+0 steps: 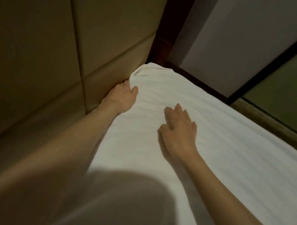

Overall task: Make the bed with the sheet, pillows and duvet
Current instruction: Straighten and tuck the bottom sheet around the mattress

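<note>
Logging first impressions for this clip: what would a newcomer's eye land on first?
The white sheet fills the lower right, bright in the dim light. Next come the left hand at its far corner, fingers hidden in the gap beside the padded headboard, and the right hand spread open over the sheet.

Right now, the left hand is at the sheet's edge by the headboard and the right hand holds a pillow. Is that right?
The head view shows no pillow: the right hand is open, palm down on the sheet. The left hand is at the sheet's edge by the headboard, as stated.
</note>
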Tool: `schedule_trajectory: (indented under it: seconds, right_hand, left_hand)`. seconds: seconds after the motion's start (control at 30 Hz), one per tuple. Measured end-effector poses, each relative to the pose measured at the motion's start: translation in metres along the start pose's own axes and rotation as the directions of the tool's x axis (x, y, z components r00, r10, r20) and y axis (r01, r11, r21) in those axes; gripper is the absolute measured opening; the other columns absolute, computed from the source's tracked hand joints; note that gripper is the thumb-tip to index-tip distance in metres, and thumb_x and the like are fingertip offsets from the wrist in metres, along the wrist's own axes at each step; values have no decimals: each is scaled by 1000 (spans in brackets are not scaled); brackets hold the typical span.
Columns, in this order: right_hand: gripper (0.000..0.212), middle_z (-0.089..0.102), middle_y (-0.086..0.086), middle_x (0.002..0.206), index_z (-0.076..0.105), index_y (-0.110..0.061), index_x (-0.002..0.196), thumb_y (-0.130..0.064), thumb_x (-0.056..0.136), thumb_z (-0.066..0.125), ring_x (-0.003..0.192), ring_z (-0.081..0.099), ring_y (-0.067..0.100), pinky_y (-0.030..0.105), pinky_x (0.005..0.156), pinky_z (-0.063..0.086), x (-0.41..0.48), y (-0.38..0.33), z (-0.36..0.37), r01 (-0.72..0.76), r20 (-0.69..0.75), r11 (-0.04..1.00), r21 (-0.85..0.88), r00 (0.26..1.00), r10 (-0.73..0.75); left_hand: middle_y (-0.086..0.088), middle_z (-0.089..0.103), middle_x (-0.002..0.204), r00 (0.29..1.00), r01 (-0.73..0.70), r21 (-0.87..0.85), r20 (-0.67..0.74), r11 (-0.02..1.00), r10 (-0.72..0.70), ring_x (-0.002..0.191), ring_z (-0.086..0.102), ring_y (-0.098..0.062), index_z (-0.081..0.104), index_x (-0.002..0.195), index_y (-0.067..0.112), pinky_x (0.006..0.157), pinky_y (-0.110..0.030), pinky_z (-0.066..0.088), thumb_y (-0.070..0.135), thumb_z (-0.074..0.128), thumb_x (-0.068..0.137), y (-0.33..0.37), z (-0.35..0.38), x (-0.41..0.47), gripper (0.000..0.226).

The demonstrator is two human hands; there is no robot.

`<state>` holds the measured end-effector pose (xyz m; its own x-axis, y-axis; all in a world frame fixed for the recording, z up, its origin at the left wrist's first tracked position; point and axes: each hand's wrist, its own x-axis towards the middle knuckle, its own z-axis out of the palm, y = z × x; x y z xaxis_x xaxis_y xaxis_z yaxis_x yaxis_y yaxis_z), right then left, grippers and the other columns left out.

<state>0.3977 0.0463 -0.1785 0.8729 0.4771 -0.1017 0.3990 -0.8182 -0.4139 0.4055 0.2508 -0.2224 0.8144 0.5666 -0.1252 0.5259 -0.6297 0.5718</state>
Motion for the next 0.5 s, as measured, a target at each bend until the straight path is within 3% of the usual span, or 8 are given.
schedule_trajectory:
  seconds: [0.07, 0.17, 0.27, 0.37, 0.5]
  right_hand:
    - [53, -9, -6, 160, 12, -40, 150, -43, 100, 28, 147, -12, 24, 53, 115, -9, -26, 24, -5, -67, 109, 984, -168, 990, 86]
    - [52, -16, -10, 159, 4, -49, 148, -56, 98, 17, 145, -20, 21, 54, 112, -16, -27, 38, 5, -64, 142, 986, -152, 986, 85]
    - [50, -15, -9, 159, 4, -50, 147, -56, 98, 15, 146, -19, 22, 54, 111, -16, -19, 44, 14, -48, 104, 987, -154, 992, 65]
    - [50, -12, -10, 159, 6, -51, 147, -56, 98, 16, 146, -16, 21, 54, 112, -14, -20, 48, 20, -57, 70, 988, -141, 995, 67]
    - [50, -10, -9, 160, 6, -49, 147, -56, 98, 15, 147, -13, 20, 54, 113, -12, -23, 47, 17, -59, 60, 987, -146, 996, 69]
  left_hand:
    - [-29, 51, 126, 998, -6, 45, -67, 999, 9, 112, 52, -44, 36, 129, -1, 90, -46, 41, 36, 30, 101, 5, -2, -10, 46]
    - [-29, 54, 118, 984, -86, 249, -131, 965, 122, 100, 58, -45, 38, 126, -5, 82, -48, 47, 21, 32, 102, 10, -1, -23, 36]
    - [-29, 40, 141, 963, -225, 399, -50, 889, 266, 126, 45, -43, 42, 131, -8, 106, -48, 35, 12, 37, 97, 12, -3, -37, 40]
    - [-27, 44, 141, 913, -395, 418, 81, 818, 399, 126, 49, -38, 47, 131, -8, 108, -43, 35, 19, 31, 94, 0, 1, -71, 50]
    - [-4, 13, 159, 920, -389, 377, 118, 841, 373, 147, 11, -17, 18, 151, 10, 119, -34, 2, 34, 17, 102, -15, 1, -148, 54]
